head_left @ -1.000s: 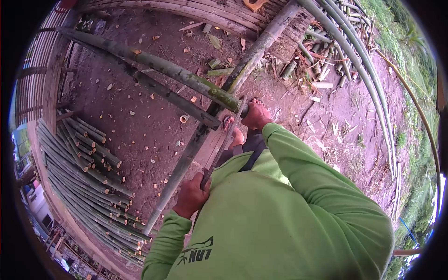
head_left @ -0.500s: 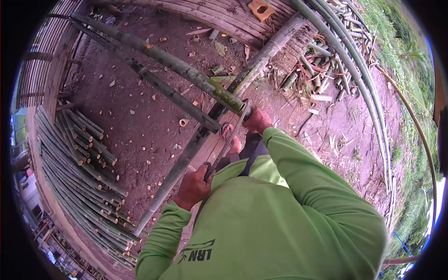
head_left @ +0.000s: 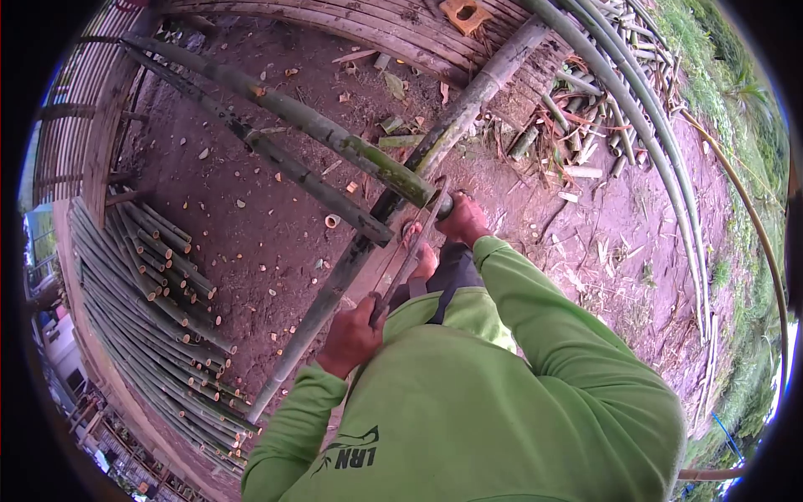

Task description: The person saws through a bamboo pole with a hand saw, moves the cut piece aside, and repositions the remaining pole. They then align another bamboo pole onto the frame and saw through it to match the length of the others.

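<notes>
My left hand (head_left: 351,339) is closed around the dark handle of a saw (head_left: 416,247). The saw's long, narrow body slants up and right to the end of a thick green bamboo pole (head_left: 360,151). On the far side of the saw, my right hand (head_left: 464,219) grips the pole's cut end. This pole rests across another bamboo pole (head_left: 322,305) that runs diagonally below it. Beside it lies a second, thinner bamboo pole (head_left: 314,186), its end near the crossing. How deep the blade sits in the bamboo cannot be made out.
A large stack of cut bamboo poles (head_left: 142,326) lies at left. Bamboo offcuts (head_left: 577,117) are heaped at upper right, near long curved poles (head_left: 661,134). A slatted bamboo platform (head_left: 393,29) holds an orange block (head_left: 465,14). My foot (head_left: 425,261) is beneath the saw.
The view has shifted slightly. Both hands keep their grips, and the saw stays at the pole's end with little visible movement.
</notes>
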`<state>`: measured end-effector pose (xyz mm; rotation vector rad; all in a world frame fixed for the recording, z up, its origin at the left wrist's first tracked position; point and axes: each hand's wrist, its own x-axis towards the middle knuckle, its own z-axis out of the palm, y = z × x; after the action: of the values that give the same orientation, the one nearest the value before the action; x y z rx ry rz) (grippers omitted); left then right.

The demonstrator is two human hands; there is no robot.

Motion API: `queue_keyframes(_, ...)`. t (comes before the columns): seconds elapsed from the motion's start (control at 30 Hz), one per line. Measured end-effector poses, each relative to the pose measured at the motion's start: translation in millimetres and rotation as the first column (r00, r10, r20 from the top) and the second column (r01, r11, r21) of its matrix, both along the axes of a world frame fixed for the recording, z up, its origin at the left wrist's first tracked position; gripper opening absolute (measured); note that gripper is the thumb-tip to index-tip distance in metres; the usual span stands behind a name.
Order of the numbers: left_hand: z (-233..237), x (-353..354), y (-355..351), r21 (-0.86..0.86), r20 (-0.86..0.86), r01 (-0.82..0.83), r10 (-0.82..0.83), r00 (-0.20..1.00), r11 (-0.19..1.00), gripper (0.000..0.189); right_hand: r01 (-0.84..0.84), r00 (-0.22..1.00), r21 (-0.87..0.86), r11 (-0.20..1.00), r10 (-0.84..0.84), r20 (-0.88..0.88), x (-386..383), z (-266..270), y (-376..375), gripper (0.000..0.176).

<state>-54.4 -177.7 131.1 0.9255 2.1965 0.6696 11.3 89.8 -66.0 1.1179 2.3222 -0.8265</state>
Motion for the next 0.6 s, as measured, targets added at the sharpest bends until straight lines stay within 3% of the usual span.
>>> queue_keyframes(0.1,-88.4,-21.4,107.4,0.053,-0.007,0.019,-0.019,1.000,0.998,0.019,0.008,1.000,-0.079,0.997,-0.009,-0.008,5.3,-3.6,2.8,0.055)
queue_keyframes(0.2,-141.1,-24.5,126.3,0.113,-0.073,0.016,-0.008,0.997,0.994,0.021,-0.001,0.998,-0.177,0.984,0.012,0.065,13.7,1.5,31.9,0.063)
queue_keyframes(0.23,-118.4,-17.2,102.5,0.101,-0.032,0.004,-0.001,0.999,0.995,0.025,0.109,0.994,-0.080,0.991,-0.111,-0.022,26.0,1.6,37.4,0.052)
queue_keyframes(0.27,-88.9,-12.2,76.6,-0.029,0.043,0.021,-0.020,0.999,0.999,0.024,0.182,0.983,-0.162,0.970,-0.178,0.036,25.8,23.2,52.3,0.052)
queue_keyframes(0.33,-25.8,-7.2,25.6,0.011,0.075,0.006,-0.007,0.997,1.000,0.023,0.142,0.990,-0.054,0.988,-0.141,0.018,41.2,18.7,72.3,0.053)
queue_keyframes(0.37,10.5,-9.2,2.9,-0.042,0.144,-0.016,0.022,0.989,0.999,0.022,0.127,0.991,-0.080,0.989,-0.130,-0.028,47.7,22.5,82.6,0.056)
queue_keyframes(0.43,56.4,0.0,-52.6,-0.073,0.101,-0.102,0.110,0.989,0.992,0.023,0.087,0.992,-0.073,0.994,-0.093,-0.083,55.8,36.4,95.6,0.059)
queue_keyframes(0.53,83.7,31.0,-94.1,-0.087,-0.016,-0.313,0.313,0.950,0.946,0.026,0.046,0.977,-0.085,0.995,-0.063,-0.204,74.2,33.5,100.2,0.062)
queue_keyframes(0.6,82.2,36.6,-98.0,-0.048,-0.085,-0.474,0.469,0.879,0.879,0.027,0.050,0.986,-0.154,0.987,-0.074,-0.149,68.2,57.2,92.4,0.063)
